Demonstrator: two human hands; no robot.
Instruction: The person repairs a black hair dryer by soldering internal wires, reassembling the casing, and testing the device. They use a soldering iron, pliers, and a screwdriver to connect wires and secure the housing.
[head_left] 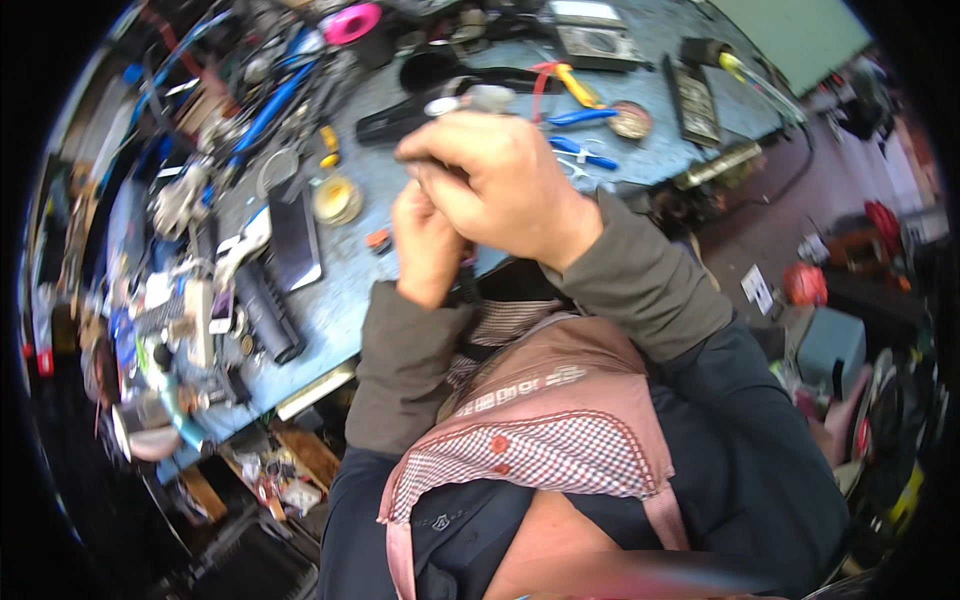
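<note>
Both of my hands are raised together over the near edge of the blue workbench (pixel 345 325). My right hand (pixel 515 185) is curled closed, its fingertips bent down over the left hand's fingers. Just below and to the left, my left hand (pixel 427 245) is also closed, its fingers pinched up against the right hand. Whatever they grip, if anything, is hidden between the fingers. Beyond them lies a black hair dryer (pixel 388 122). A small orange piece (pixel 378 240) rests on the bench left of my left hand, near a round yellowish tub (pixel 337 201).
Blue-handled pliers (pixel 582 117), a yellow-handled tool (pixel 578 88) and a round tin (pixel 631 121) lie beyond my right hand. On the left are a dark flat panel (pixel 294 242), a black cylinder (pixel 268 312) and piled cables and tools. Clutter stands on the floor at right.
</note>
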